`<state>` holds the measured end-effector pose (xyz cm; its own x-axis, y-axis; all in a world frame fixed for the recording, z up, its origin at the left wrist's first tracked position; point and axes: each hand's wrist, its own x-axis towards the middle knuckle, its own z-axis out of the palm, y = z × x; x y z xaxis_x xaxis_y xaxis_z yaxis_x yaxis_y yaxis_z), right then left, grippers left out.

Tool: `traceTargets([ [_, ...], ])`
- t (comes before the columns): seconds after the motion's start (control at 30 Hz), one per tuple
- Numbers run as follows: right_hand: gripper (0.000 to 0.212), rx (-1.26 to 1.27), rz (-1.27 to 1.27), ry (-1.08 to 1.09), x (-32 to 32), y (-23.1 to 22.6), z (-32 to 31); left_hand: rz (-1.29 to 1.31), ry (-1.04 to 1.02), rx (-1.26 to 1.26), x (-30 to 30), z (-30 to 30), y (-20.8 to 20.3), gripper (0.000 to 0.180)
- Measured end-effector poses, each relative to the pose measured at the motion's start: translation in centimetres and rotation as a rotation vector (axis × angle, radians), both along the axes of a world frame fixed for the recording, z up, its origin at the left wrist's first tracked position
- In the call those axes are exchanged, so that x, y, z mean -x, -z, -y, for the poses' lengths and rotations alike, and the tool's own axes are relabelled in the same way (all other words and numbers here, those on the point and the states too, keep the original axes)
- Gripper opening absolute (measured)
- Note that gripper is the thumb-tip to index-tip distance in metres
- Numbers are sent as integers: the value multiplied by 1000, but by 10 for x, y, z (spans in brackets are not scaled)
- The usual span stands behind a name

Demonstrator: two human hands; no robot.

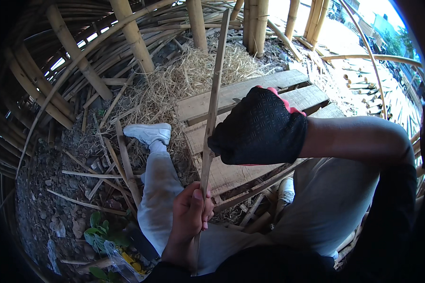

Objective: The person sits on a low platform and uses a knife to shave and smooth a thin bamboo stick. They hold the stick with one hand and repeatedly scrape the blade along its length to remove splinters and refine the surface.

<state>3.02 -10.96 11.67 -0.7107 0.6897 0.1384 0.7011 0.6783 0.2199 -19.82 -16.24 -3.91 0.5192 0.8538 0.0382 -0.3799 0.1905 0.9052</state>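
Observation:
My bare left hand [192, 207] is wrapped around the lower part of a long, thin bamboo strip [216, 85], thumb lying along it. The strip stands steeply, running from my lap up past the wooden slats. My right hand [262, 129], in a black textured glove with red edging, is closed in a fist right against the strip, above the left hand. What the fist holds is hidden by the glove; a small dark tip shows just beyond it. Beneath both hands is a low platform of wooden planks [222, 177].
Pale bamboo shavings [189, 70] are heaped beyond the planks. Upright bamboo poles [132, 35] stand behind them. Loose strips [123, 165] lie on the stony ground at left, near my white shoe [148, 133]. Cut bamboo pieces [366, 94] lie in sunlight at far right.

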Motion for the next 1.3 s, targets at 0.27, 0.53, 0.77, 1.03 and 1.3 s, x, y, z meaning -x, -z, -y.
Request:
traceTargets([
  [0.27,10,-74,-50,-170,-10,12,-9,26,53,12,-4,2,-2,37],
  [0.53,14,-103,90,-227,-9,-1,-2,22,74,23,-6,3,0,38],
  [0.77,14,62,21,-369,-18,16,13,48,137,22,-17,-2,1,38],
  [1.03,31,836,115,-113,23,9,25,-72,-88,63,8,-1,4,40],
  [1.3,40,834,149,354,-40,-20,-46,-12,-46,89,13,-1,2,42],
])
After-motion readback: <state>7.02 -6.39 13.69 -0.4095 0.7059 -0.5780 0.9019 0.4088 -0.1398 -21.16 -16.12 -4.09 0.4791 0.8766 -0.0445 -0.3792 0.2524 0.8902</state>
